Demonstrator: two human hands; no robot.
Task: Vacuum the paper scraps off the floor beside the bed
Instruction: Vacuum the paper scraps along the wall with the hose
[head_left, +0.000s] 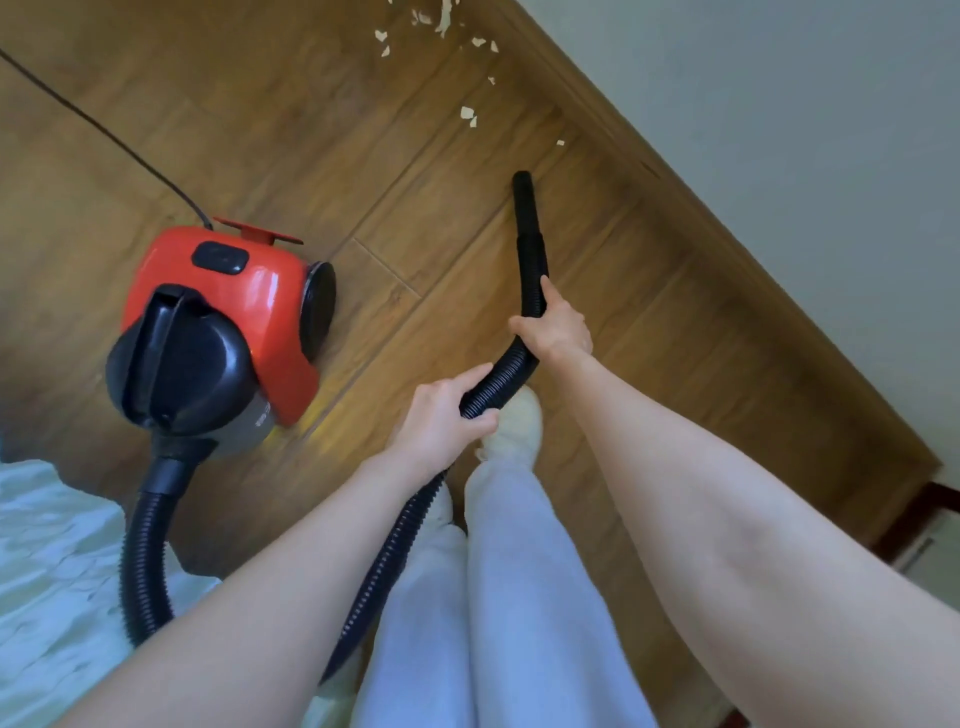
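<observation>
A black ribbed vacuum hose is gripped by both bare hands. The right hand is wrapped around it where the ribbing meets the smooth black rigid nozzle tube, with the thumb laid along the tube. The left hand is closed around the hose just behind, fingers curled under it.

The nozzle's open end is pointed down at the brown wood-plank floor, near the wooden skirting that runs along the pale wall. Whether the tip touches the floor cannot be told.

The torn white paper scraps are scattered on the floor ahead of the nozzle, apart from it, with the thickest cluster at the top edge of the view beside the skirting.

A red and black canister vacuum cleaner is seen on the floor to the left, its black power cord trailing away to the upper left. The hose is looped from the canister's front past pale blue bedding at lower left. Light grey trouser legs and a cream-coloured slipper are visible below the hands.
</observation>
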